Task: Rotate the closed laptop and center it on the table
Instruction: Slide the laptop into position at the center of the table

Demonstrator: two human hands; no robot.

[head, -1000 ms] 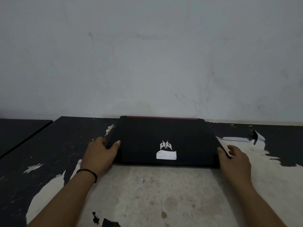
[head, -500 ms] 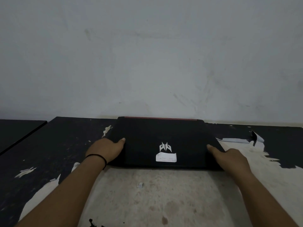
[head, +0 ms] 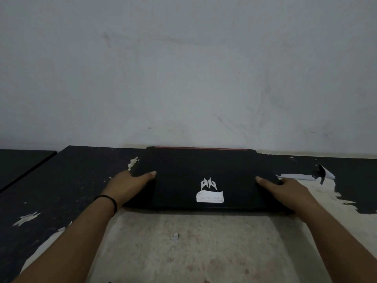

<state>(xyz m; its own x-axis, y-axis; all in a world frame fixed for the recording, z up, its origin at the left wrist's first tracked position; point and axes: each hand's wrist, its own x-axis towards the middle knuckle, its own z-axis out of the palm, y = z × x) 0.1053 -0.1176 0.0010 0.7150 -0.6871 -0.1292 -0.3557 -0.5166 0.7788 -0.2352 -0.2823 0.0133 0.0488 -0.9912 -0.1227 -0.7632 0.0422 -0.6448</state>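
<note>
A closed black laptop (head: 204, 168) lies flat on the table (head: 183, 242), its long side facing me and its far edge, with a red strip, close to the wall. A silver logo and a white sticker sit near its front edge. My left hand (head: 132, 184) grips the laptop's left side, thumb on the lid. On the laptop's right side my right hand (head: 285, 190) holds on in the same way, thumb on top. A black band circles my left wrist.
The table's black coating has peeled away over a large pale patch in front of the laptop. A curled flap of peeled coating (head: 322, 174) sticks up at the right. A second dark table (head: 18, 166) stands at the far left. A pale wall (head: 183, 78) rises right behind the laptop.
Both hands slid from the laptop's front corners further along its sides and closed on it, thumbs now on the lid. The laptop itself has barely moved.
</note>
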